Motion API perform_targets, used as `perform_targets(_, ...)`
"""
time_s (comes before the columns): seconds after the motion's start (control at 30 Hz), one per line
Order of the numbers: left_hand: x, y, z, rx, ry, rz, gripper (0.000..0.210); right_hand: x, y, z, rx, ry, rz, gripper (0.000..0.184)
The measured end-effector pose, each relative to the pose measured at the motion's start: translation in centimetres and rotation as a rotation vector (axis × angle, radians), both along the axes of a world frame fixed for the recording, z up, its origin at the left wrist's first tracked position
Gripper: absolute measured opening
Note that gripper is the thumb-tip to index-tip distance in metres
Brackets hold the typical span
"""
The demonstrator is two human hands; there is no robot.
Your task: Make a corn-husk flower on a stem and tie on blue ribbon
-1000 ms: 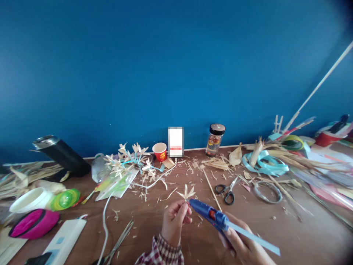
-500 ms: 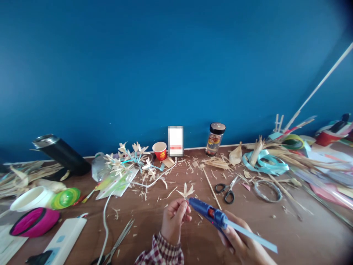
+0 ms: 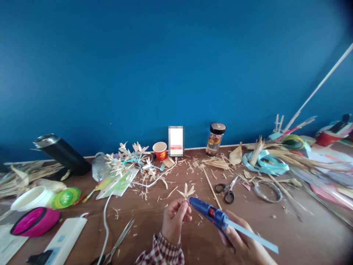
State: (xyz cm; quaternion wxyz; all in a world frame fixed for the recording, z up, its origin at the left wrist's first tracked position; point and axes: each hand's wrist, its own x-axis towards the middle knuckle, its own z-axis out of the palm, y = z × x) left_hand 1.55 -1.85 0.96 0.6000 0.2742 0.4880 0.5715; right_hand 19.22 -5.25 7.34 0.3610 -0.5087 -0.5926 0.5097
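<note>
Pinched between the thumb and fingers of my left hand is the base of a small pale flower, its pointed husk-like petals spread upward. My right hand grips a blue hot glue gun, with a long translucent glue stick poking out of its rear. The gun's nozzle meets the flower's underside, close to my left fingertips; whether glue is coming out cannot be made out. Black-handled scissors lie beyond the gun. A second pair of scissors rests left of my left sleeve.
A bunch of similar flowers lies at the back left near a red paper cup. A lidded jar stands by the wall. Blue ribbon and a wire coil are right. A white cable crosses near a power strip.
Almost nothing differs. Both hands, the flower and the glue gun keep their places, with the nozzle still at the flower's base.
</note>
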Motion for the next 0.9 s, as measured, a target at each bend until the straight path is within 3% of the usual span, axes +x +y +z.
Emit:
perform_targets(0.37, -0.06, 0.01, -0.13, -0.009, -0.006, -0.005, 0.028, 0.3, 0.32, -0.95, 0.043, -0.051, 0.034, 0.042)
perform_targets(0.7, 0.12, 0.06, 0.15, -0.016, 0.005, 0.034, 0.029, 0.12, 0.14, -0.15, 0.027, -0.009, 0.011, 0.042)
perform_targets(0.9, 0.27, 0.03, 0.36, -0.009, 0.004, 0.04, 0.029, 0.22, 0.28, -0.65, 0.04, -0.014, 0.024, 0.043)
